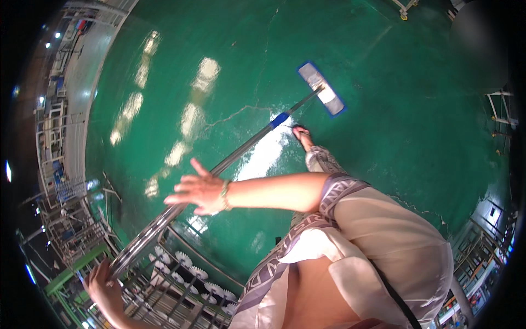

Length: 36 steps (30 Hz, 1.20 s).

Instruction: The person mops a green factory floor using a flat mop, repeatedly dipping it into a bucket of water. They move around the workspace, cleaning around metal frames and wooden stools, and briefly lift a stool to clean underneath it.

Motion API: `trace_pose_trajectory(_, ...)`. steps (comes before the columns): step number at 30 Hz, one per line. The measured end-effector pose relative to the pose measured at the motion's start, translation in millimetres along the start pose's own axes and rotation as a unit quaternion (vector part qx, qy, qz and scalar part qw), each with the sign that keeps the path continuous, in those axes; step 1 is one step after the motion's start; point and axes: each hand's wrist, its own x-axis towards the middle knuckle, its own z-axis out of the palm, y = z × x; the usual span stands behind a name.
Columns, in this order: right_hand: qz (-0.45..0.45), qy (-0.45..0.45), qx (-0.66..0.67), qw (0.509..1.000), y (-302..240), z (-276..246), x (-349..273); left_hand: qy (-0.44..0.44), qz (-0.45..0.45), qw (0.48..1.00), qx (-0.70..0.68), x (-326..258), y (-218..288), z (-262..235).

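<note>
A flat mop with a blue-edged grey head [322, 89] rests on the glossy green floor [383, 131]. Its long metal handle [241, 149] slants down to the lower left. My right hand [200, 190], with a bracelet at the wrist, lies on the handle's middle, fingers curled loosely over it and thumb raised. My left hand [103, 286] grips the handle's upper end at the lower left. My sandalled foot [302, 135] stands just behind the mop head, beside a wet shiny streak [268, 153].
A metal rack [164, 290] holding several white toothed round parts [181, 268] stands under the handle at the lower left. Shelving and machine frames [60, 181] line the left edge. A white metal frame [501, 109] stands at the right. Cracks run across the floor.
</note>
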Motion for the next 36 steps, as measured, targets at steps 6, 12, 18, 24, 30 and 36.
trace_pose_trajectory(6, -0.057, -0.088, 0.103, 0.989, -78.6, 40.2, -15.0, -0.025, -0.109, 0.991, 0.068, -106.1, -15.1, -67.4)
trace_pose_trajectory(12, -0.064, -0.168, 0.122, 0.976, -72.6, 13.1, -74.8, -0.033, -0.158, 0.984, 0.082, -145.1, 40.8, -60.1)
trace_pose_trajectory(18, 0.015, -0.188, 0.093, 0.978, 8.4, -54.9, -137.1, -0.065, -0.210, 0.975, 0.034, -95.9, 158.8, -31.3)
trace_pose_trajectory(24, 0.260, -0.109, -0.163, 0.946, 165.6, -199.2, -264.0, -0.058, -0.086, 0.994, -0.017, 21.4, 367.5, 46.1)
trace_pose_trajectory(30, 0.512, 0.032, -0.337, 0.790, 276.0, -322.4, -446.5, -0.109, 0.247, 0.919, -0.287, 109.4, 627.3, 35.9)
trace_pose_trajectory(36, 0.590, -0.040, -0.286, 0.754, 261.0, -341.7, -471.3, -0.124, 0.187, 0.919, -0.324, 106.5, 669.9, 21.7)
